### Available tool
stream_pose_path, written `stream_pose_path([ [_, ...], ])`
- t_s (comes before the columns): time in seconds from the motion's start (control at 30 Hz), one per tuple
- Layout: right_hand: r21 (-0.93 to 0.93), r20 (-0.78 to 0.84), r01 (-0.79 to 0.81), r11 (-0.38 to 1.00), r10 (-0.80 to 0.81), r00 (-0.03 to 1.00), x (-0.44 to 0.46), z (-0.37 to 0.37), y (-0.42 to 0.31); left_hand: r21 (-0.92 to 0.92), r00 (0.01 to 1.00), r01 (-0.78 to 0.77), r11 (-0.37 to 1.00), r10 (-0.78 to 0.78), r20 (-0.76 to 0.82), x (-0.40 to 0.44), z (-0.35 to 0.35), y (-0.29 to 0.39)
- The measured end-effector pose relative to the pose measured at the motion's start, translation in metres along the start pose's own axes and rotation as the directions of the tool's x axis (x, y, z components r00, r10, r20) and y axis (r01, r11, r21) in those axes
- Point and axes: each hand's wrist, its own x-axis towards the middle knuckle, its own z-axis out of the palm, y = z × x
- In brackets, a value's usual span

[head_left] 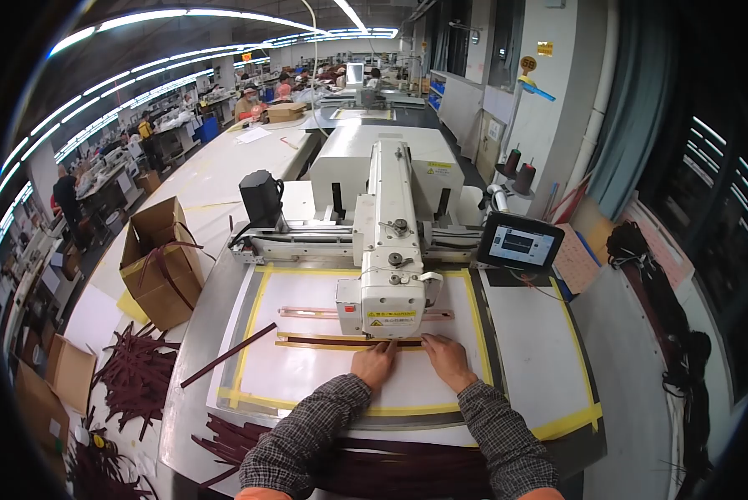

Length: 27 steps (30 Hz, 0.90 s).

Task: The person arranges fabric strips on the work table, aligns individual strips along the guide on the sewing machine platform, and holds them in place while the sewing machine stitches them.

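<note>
Under the head of the white sewing machine, a dark maroon strip lies in a narrow yellow-edged slot on the white taped sheet. My left hand is at the strip's middle, its fingers bent together near the machine head. At the strip's right end is my right hand, thumb and forefinger pinched at the edge; what lies between its fingertips is too small to make out. A loose maroon strip rests diagonally at the sheet's left side.
More maroon strips lie along the front edge, and a pile sits at the left beside a cardboard box. A control screen stands at right. Thread cones stand behind it. Other people work far back left.
</note>
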Motion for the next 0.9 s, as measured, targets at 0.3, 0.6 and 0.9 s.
stream_pose_path([
  [0.3,-0.249,-0.094,-0.036,0.968,0.013,0.996,-0.001,0.023,-0.027,0.073,0.997,0.061,0.995,-0.064,0.046,0.022,0.025,0.012],
  [0.6,-0.162,-0.1,-0.129,0.978,0.114,0.988,0.006,0.032,-0.02,-0.001,0.994,0.108,0.994,-0.108,-0.033,0.02,0.028,0.016],
  [0.9,0.044,-0.068,-0.346,0.937,0.348,0.935,0.011,0.016,-0.01,-0.062,0.988,0.132,0.989,-0.126,0.087,0.006,-0.008,0.008],
])
